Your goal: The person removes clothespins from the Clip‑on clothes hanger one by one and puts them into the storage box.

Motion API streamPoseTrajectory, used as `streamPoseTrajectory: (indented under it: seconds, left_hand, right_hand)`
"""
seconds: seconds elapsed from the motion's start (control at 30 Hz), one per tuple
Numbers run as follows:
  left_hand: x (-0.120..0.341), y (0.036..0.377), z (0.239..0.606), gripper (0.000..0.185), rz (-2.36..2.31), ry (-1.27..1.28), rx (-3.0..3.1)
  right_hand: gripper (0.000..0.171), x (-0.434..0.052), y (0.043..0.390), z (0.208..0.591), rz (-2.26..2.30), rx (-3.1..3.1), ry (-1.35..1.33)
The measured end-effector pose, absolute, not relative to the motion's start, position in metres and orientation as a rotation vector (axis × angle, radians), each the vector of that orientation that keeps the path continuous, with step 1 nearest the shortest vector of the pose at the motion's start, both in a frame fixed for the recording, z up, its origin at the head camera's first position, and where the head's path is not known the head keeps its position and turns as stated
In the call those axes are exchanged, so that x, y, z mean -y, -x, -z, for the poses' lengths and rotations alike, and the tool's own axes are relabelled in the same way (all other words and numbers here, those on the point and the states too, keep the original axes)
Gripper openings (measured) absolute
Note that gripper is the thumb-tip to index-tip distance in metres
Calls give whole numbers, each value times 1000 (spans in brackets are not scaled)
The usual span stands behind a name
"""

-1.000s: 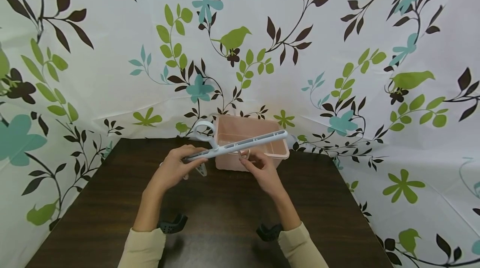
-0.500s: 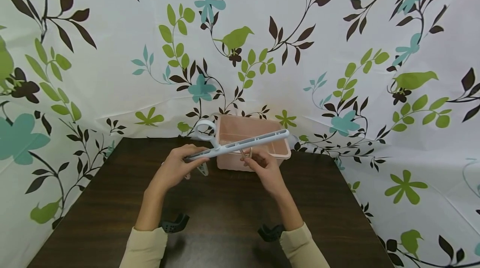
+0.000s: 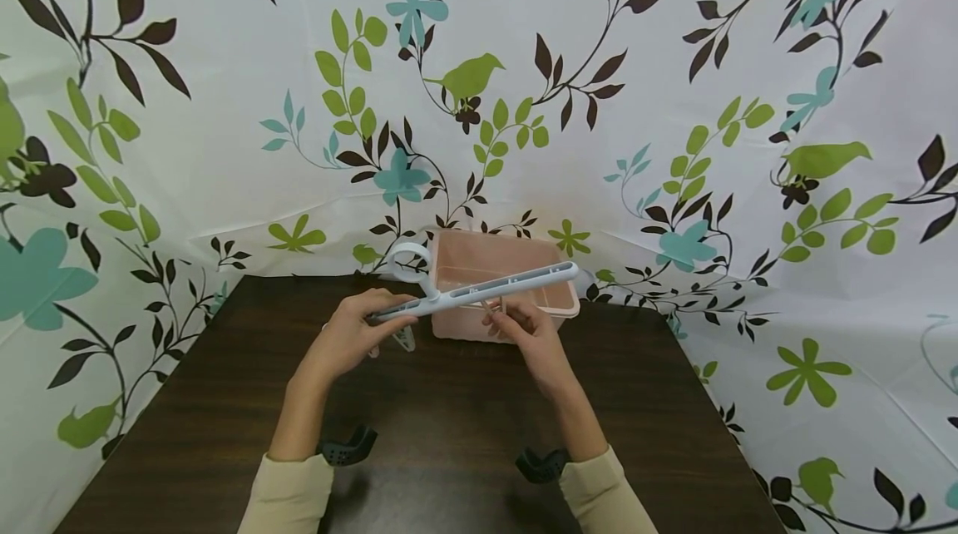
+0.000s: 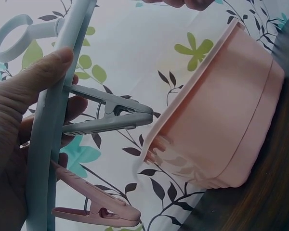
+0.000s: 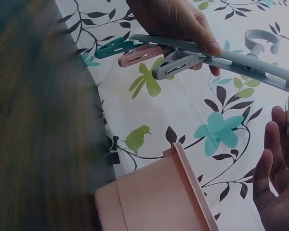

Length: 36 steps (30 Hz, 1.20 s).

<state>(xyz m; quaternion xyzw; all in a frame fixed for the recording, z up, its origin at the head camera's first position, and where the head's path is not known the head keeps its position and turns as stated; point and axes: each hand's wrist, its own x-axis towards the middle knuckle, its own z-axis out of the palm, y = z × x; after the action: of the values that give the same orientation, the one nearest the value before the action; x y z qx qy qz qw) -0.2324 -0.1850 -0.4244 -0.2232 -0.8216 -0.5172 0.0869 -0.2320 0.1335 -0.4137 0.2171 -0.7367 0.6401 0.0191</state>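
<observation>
hanger [image 3: 479, 293]: pale blue bar, ring hook at 11 o'clock, grey and pink pegs | your left hand [image 3: 352, 338] grasps bar | your right hand [image 3: 524, 334] pinches peg, mostly hidden | pink bin [image 3: 516, 264] behind

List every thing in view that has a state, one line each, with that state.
Hanger bar: held off the table, tilted, hook ring up.
Left hand: grips the bar's lower end.
Right hand: pinches a peg under the bar.
Grey peg: clipped on the bar, jaws closed.
Pink peg: clipped on the bar, jaws closed.
Teal peg: clipped on the bar.
Pink bin: upright, lidless; contents unclear.
</observation>
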Motion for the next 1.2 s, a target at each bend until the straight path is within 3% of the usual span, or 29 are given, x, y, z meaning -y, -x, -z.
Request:
streamPoseTrajectory:
  seconds: [0.23, 0.47, 1.2]
  left_hand:
    - [185, 233, 425, 34, 1511, 648, 2460]
    - [185, 234, 426, 36, 1502, 656, 2459]
    - [177, 234, 426, 33, 1428, 669, 2459]
  right_hand:
    - [37, -134, 234, 416, -2156, 2194, -635]
    - [27, -133, 235, 415, -2232, 2112, -678]
    - [34, -126, 244, 422, -2157, 2043, -691]
